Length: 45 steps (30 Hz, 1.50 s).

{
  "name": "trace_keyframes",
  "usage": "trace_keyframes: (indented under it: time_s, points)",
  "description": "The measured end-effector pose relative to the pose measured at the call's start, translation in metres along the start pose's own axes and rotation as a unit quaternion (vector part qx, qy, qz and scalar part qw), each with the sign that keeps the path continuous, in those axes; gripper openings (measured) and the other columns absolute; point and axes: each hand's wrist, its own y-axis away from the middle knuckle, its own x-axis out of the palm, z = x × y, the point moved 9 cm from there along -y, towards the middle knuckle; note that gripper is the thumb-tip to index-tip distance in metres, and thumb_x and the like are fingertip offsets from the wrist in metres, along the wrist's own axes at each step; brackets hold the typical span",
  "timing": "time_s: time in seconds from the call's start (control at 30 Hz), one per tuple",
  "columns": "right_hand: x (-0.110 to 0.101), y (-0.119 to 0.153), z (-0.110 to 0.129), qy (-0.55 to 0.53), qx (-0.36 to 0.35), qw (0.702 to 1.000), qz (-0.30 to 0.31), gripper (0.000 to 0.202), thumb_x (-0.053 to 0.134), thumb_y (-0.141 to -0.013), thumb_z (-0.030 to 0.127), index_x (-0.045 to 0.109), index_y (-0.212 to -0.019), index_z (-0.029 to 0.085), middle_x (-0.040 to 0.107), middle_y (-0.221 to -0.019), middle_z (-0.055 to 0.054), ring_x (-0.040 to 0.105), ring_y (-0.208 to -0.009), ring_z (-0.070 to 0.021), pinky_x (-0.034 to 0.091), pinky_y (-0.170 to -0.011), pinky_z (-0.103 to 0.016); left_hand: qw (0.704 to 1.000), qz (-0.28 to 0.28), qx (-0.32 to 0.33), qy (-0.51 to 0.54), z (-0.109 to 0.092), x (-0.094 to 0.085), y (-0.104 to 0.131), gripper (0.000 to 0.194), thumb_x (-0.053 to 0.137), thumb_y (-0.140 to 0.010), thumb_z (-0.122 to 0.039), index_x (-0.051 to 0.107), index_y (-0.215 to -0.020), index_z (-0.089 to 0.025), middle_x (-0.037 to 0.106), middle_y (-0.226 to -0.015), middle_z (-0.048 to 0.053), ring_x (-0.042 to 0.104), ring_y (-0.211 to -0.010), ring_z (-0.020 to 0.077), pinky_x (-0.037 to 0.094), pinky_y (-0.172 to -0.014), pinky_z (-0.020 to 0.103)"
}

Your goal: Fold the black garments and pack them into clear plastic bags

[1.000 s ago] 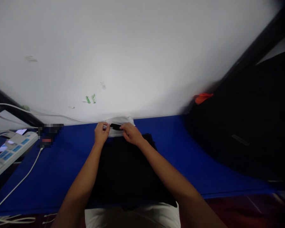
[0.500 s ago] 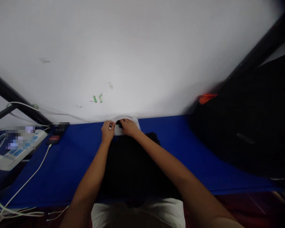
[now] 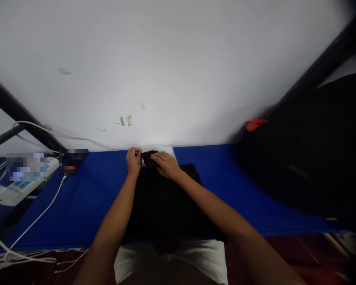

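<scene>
Plain blue surface (image 3: 219,186), white wall (image 3: 184,71)

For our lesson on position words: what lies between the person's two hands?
In the head view, a small black item lies between the left hand and right hand, over a white item.

We face a plain, whitish-grey wall (image 3: 178,71) that fills the upper part of our view. On it we see small green marks (image 3: 122,121) and a few pale scuffs (image 3: 64,71). Below, a blue surface (image 3: 219,190) runs along the foot of the wall, wide from left to right, with a straight front edge. A dark bar (image 3: 23,114) slants down on our left, where a thinner bar (image 3: 4,137) meets it, and another dark beam (image 3: 317,65) slants on our right. Under the front edge we see a dark red floor (image 3: 302,251). The light is dim, brightest mid-wall and fading into shadow at the right.
</scene>
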Motion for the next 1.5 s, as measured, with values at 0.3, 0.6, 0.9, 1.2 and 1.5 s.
trace_keyframes:
  time_s: [0.3, 0.6, 0.9, 1.2, 1.5]
  points:
    - [-0.069, 0.114, 0.032, -0.122, -0.067, 0.988, -0.074, 0.046, 0.044, -0.087, 0.017, 0.049, -0.132, 0.026, 0.061, -0.125, -0.012, 0.056, -0.117, -0.0266, 0.048, -0.096, -0.049, 0.998, 0.021, 0.001, -0.055, -0.017, -0.010, -0.005, 0.006, 0.061, -0.080, -0.022, 0.058, -0.075, -0.021, 0.061, -0.082, 0.007, 0.059, -0.083, 0.0258, 0.049, -0.080, 0.041]
    - [-0.091, 0.154, 0.055, -0.166, -0.043, 0.984, -0.043, 0.056, 0.040, -0.078, 0.007, 0.051, -0.128, 0.029, 0.062, -0.127, -0.008, 0.054, -0.123, -0.0248, 0.045, -0.104, -0.051, 0.879, 0.409, 0.114, 0.216, -0.158, -0.001, 0.075, 0.056, 0.072, -0.079, -0.044, 0.051, -0.128, -0.027, 0.057, -0.131, 0.009, 0.056, -0.119, 0.0270, 0.047, -0.101, 0.042]
    - [-0.094, 0.158, 0.057, -0.087, -0.046, 0.991, -0.091, 0.047, 0.040, -0.083, -0.001, 0.058, -0.120, 0.023, 0.064, -0.113, -0.011, 0.060, -0.104, -0.0221, 0.058, -0.080, -0.035, 0.829, 0.522, 0.071, 0.187, -0.172, -0.013, 0.137, 0.061, 0.080, -0.071, -0.036, 0.056, -0.126, -0.025, 0.061, -0.123, 0.008, 0.059, -0.114, 0.0268, 0.046, -0.102, 0.042]
    - [-0.089, 0.186, 0.025, -0.052, -0.004, 0.998, -0.046, 0.053, 0.037, -0.067, -0.010, 0.059, -0.103, 0.022, 0.060, -0.122, -0.010, 0.052, -0.117, -0.0258, 0.051, -0.093, -0.048, 0.926, 0.361, -0.016, 0.112, -0.083, -0.066, 0.116, 0.041, 0.066, -0.085, -0.029, 0.053, -0.124, -0.025, 0.063, -0.114, 0.006, 0.063, -0.107, 0.0214, 0.052, -0.094, 0.039]
    - [-0.074, 0.185, 0.015, -0.077, 0.032, 0.995, 0.059, 0.050, 0.037, -0.063, -0.012, 0.062, -0.091, 0.021, 0.059, -0.123, -0.009, 0.048, -0.123, -0.0255, 0.050, -0.096, -0.046, 0.939, 0.322, 0.112, -0.043, -0.114, -0.064, 0.142, 0.042, 0.064, -0.087, -0.040, 0.056, -0.124, -0.022, 0.055, -0.129, 0.012, 0.052, -0.123, 0.0300, 0.046, -0.104, 0.050]
